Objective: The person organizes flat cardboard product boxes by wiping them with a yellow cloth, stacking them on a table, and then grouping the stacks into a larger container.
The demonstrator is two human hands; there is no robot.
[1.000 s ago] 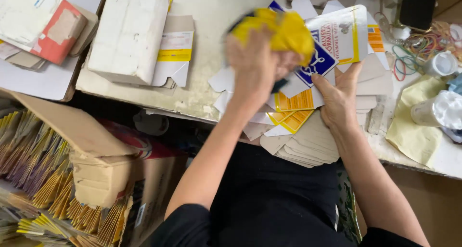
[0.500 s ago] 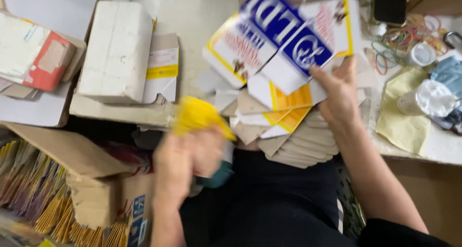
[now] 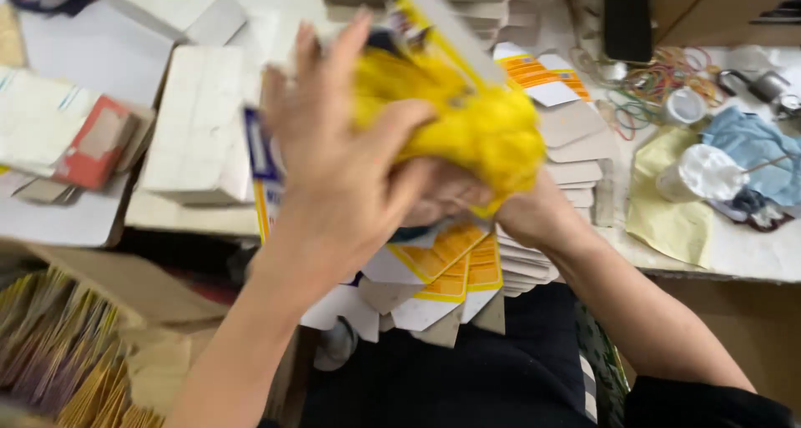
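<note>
Both hands are raised close to the camera over a fan of flat printed cartons point(image 3: 442, 278). My left hand point(image 3: 342, 153) presses a crumpled yellow bundle point(image 3: 467, 123) with its fingers spread over it. My right hand point(image 3: 471, 198) sits under the bundle, mostly hidden, and holds it together with a partly folded yellow, white and blue carton point(image 3: 450, 36). The image is motion-blurred.
A white block of stacked cartons point(image 3: 200, 123) lies left on the worktable point(image 3: 734, 257). Rubber bands point(image 3: 659, 82), a white cup point(image 3: 701, 173), a yellow cloth point(image 3: 663, 215) and a blue cloth point(image 3: 755, 140) lie right. Bundled flat packs point(image 3: 58, 353) fill a box at lower left.
My left hand rose from near my lap with the yellow bundle and met my right hand, which lifted the carton off the pile. The view shifted closer.
</note>
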